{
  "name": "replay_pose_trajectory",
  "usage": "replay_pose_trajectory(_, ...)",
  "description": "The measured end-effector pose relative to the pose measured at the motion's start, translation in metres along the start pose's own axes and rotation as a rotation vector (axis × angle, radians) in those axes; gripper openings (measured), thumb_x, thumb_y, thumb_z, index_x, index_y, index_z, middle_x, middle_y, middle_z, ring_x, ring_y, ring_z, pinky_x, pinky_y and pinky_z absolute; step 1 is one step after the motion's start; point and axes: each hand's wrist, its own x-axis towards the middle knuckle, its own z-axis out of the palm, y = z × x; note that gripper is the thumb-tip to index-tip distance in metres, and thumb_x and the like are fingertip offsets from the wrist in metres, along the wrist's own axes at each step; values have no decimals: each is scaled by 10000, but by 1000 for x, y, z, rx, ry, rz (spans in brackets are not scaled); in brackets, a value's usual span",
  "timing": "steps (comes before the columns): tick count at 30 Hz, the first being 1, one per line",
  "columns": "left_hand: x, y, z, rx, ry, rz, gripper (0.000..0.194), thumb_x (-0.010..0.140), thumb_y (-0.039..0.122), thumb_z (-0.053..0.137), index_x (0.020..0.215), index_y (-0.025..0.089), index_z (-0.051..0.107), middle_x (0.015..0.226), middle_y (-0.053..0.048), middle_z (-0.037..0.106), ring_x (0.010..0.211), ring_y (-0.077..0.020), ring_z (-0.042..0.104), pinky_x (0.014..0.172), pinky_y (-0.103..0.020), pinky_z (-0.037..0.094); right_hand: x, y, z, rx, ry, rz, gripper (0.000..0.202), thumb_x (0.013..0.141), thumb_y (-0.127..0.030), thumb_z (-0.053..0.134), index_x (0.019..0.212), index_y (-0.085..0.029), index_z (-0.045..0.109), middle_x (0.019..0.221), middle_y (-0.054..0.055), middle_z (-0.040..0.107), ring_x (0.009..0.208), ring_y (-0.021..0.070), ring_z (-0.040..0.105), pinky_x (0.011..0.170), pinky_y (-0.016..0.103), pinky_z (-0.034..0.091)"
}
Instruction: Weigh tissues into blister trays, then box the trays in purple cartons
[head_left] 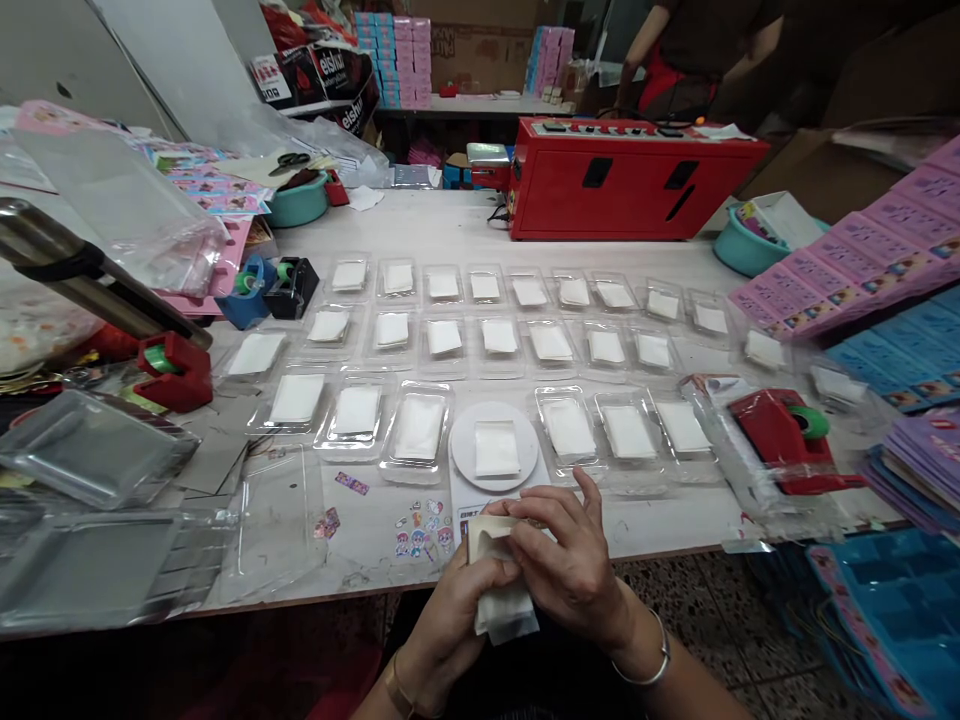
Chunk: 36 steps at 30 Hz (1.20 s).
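Observation:
My left hand (457, 615) holds a small stack of cream-white paper sheets (499, 600) upright at the table's front edge, thumb across its face. At the stack's top edge, my right hand (566, 560) has its index finger and thumb closed on the sheets, other fingers raised. Just beyond them is a white scale (456, 470) with a round plate, carrying another paper stack (496, 448). Rows of clear plastic trays (382, 470) spread over the table, each with a white stack in it.
Small stickers (424, 540) lie left of the scale. Tape dispensers (176, 370) stand at left, and a red one (780, 440) at right. A red machine (637, 185) stands at the back, with a person (697, 50) behind it. Pink boxes (862, 240) are stacked at right.

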Motion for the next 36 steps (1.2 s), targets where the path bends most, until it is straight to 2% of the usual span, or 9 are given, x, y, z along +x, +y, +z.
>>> replay_pose_trajectory(3, 4, -2, -4, -76, -7, 6, 459, 587, 193, 753, 1038, 193, 669, 824, 0, 657, 713, -160, 562, 645, -264, 433, 3, 1, 1, 39, -26, 50, 177, 876, -80, 531, 902, -239, 603, 884, -4, 726, 898, 181, 664, 1171, 478, 196)
replay_pose_trajectory(6, 6, -1, -7, -98, -4, -8, 399, 609, 231, 786, 991, 193, 678, 840, -18, 685, 693, -170, 593, 609, -267, 441, 7, 6, 1, 97, -84, 128, 167, 909, -82, 519, 911, -238, 579, 865, -18, 720, 835, 154, 668, 1171, 471, 192)
replay_pose_trajectory(11, 10, 2, -13, -36, 39, -97, 409, 646, 388, 813, 934, 116, 710, 789, -108, 736, 626, -192, 661, 547, -248, 449, 20, 32, -1, 151, -220, 203, 126, 944, -129, 501, 870, -225, 536, 769, -37, 647, 720, 131, 622, 1161, 485, 230)
replay_pose_trajectory(15, 14, 3, -21, -70, 60, -109, 500, 679, 398, 802, 1030, 55, 710, 853, -154, 755, 615, -175, 664, 568, -242, 495, 49, 67, 4, 221, -387, 295, 137, 949, -199, 536, 816, -229, 523, 726, -63, 596, 666, 124, 573, 1146, 497, 274)
replay_pose_trajectory(20, 10, 6, -34, -138, 11, -87, 647, 703, 283, 759, 1313, 154, 588, 1059, -127, 738, 686, -176, 675, 603, -269, 533, 89, 106, 21, 236, -692, 389, 177, 899, -224, 607, 747, -220, 516, 750, -26, 615, 763, 172, 558, 948, 430, 424)
replay_pose_trajectory(23, 13, 14, -37, -146, -58, -71, 784, 674, 281, 757, 1410, 187, 502, 1052, -108, 725, 665, -164, 663, 604, -265, 524, 103, 114, 30, 185, -800, 356, 196, 874, -172, 604, 716, -215, 497, 715, -25, 598, 738, 170, 541, 915, 408, 422)
replay_pose_trajectory(28, 31, 27, -32, -176, -88, -52, 903, 651, 239, 743, 1482, 201, 391, 1046, -97, 708, 727, -173, 644, 656, -297, 530, 108, 111, 40, 83, -869, 264, 214, 897, -127, 564, 719, -210, 479, 638, -68, 545, 605, 126, 505, 1092, 559, 254)
replay_pose_trajectory(33, 43, 28, -23, -164, -108, -76, 921, 642, 232, 739, 1492, 239, 385, 1050, -90, 703, 691, -154, 622, 619, -274, 495, 102, 109, 49, -116, -831, 166, 115, 883, -128, 593, 796, -198, 567, 833, 31, 671, 874, 227, 623, 1098, 571, 242)
replay_pose_trajectory(36, 40, 30, -21, -137, -90, -60, 891, 632, 235, 747, 1466, 238, 433, 1059, -95, 697, 708, -163, 625, 630, -283, 506, 100, 116, 45, -82, -729, 216, 92, 856, -157, 651, 922, -202, 606, 1007, 71, 692, 1017, 272, 626, 1083, 572, 272)
